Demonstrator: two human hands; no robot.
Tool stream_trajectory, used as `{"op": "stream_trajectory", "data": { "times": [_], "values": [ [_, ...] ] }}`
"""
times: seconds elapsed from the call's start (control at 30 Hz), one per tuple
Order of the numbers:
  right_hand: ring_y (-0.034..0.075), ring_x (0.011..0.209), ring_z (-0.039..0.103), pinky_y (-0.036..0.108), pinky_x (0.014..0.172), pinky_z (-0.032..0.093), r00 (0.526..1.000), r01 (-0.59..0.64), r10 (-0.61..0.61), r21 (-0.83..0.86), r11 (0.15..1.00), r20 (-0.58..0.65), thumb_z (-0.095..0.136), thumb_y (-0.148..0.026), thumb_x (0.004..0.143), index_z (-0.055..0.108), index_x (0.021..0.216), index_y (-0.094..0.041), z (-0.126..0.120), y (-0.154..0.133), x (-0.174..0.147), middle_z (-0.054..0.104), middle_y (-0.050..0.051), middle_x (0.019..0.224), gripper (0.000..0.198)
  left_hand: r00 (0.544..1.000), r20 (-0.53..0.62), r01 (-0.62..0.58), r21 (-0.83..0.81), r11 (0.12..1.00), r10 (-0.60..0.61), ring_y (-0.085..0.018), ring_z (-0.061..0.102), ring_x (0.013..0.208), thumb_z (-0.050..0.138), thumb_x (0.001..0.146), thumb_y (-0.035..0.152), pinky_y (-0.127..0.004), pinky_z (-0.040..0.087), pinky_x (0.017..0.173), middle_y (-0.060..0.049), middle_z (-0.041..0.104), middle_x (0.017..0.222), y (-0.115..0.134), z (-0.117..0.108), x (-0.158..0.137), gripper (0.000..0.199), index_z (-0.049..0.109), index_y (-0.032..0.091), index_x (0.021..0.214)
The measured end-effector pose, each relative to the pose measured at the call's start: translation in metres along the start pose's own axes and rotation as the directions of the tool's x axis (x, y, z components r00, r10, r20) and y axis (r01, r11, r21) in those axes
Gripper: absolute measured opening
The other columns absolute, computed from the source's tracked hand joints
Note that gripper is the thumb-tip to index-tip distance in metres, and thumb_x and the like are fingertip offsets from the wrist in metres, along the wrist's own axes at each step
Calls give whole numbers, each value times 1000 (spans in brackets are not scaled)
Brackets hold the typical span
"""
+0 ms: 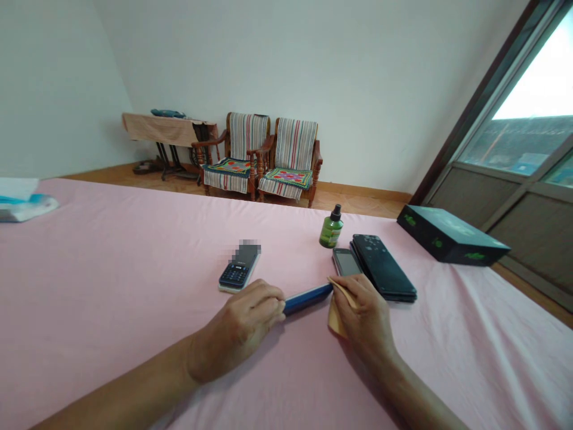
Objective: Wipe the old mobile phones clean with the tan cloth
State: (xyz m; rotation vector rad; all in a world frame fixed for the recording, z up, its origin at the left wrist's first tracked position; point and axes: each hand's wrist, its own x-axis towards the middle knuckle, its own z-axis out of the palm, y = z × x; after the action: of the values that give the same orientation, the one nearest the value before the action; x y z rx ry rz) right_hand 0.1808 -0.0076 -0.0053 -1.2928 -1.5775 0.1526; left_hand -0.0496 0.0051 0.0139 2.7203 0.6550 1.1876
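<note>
Between my hands is a slim blue phone (pixel 308 298), held edge-up above the pink cloth. My left hand (pixel 244 322) is closed on its left end. A tan cloth (pixel 336 319) is bunched in my right hand (pixel 364 310), which is closed and presses it against the phone's right end. Beyond my left hand lies a dark keypad phone (pixel 239 266), resting on something pale that is mostly hidden. Past my right hand are a small grey phone (pixel 347 261), partly covered by the hand, and a stack of black phones (pixel 385 269).
A green bottle (pixel 330 230) with a black cap stands behind the phones. A black box (pixel 452 236) sits at the right on the pink sheet (pixel 111 286). At the far left lies a white and blue packet (pixel 27 203). Two wooden chairs (pixel 293 155) stand by the wall.
</note>
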Motion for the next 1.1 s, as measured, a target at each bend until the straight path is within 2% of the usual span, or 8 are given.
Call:
{"op": "stream_trajectory", "data": {
  "times": [0.13,0.37,0.53,0.67,0.8,0.93,1.0,1.1],
  "values": [
    [18,73,62,29,64,49,999,1,0,-8,1000,53,53,-19,88,73,94,-18,4,2,-2,62,5,79,21,1000,4,31,-32,999,-31,-19,64,85,57,91,8,-29,54,75,-8,66,90,-11,-8,1,8,60,15,90],
    [13,58,52,25,53,35,966,81,-10,-268,960,257,52,-10,84,59,59,-18,4,5,-9,52,1,66,27,998,6,64,-9,998,-64,-19,64,85,55,93,12,-30,54,73,-8,66,89,-18,-9,0,7,60,15,90],
    [17,71,59,29,65,46,987,49,-25,-145,988,159,50,-14,89,70,85,-17,-1,-4,-4,59,5,78,21,998,34,60,-16,998,-59,-19,62,86,56,93,11,-31,53,76,-7,65,90,-19,-11,0,7,60,15,91],
    [18,78,60,29,69,50,992,106,-106,-3,994,67,48,-16,92,70,105,-14,1,-10,1,58,7,86,25,998,54,31,-28,999,-30,-19,61,90,55,94,8,-31,52,78,-8,64,92,-19,-10,0,8,60,14,94],
    [17,73,58,28,65,47,995,62,-60,-13,998,85,47,-16,92,71,94,-13,5,-6,-3,56,6,82,24,999,52,17,-24,1000,-16,-20,61,90,54,95,9,-32,52,79,-8,64,92,-22,-9,-1,7,59,14,96],
    [15,65,54,27,59,41,972,-19,55,-159,987,227,49,-12,89,66,69,-16,5,2,-9,53,3,72,26,998,42,47,-36,998,-46,-19,61,90,55,94,9,-30,51,78,-7,64,94,-24,-8,-2,7,59,15,96],
    [16,66,55,27,60,41,966,-43,82,-158,987,247,48,-12,89,67,72,-16,5,3,-9,53,3,73,26,998,38,53,-28,998,-52,-19,61,91,55,94,8,-30,51,79,-7,64,94,-24,-7,-4,8,59,14,98],
    [18,76,58,29,68,45,985,-59,65,-46,997,162,46,-15,92,70,96,-15,5,1,-6,57,6,84,24,998,36,51,-19,999,-50,-19,61,92,55,94,7,-29,51,80,-8,63,96,-24,-6,-6,9,58,14,101]
  ]
}}
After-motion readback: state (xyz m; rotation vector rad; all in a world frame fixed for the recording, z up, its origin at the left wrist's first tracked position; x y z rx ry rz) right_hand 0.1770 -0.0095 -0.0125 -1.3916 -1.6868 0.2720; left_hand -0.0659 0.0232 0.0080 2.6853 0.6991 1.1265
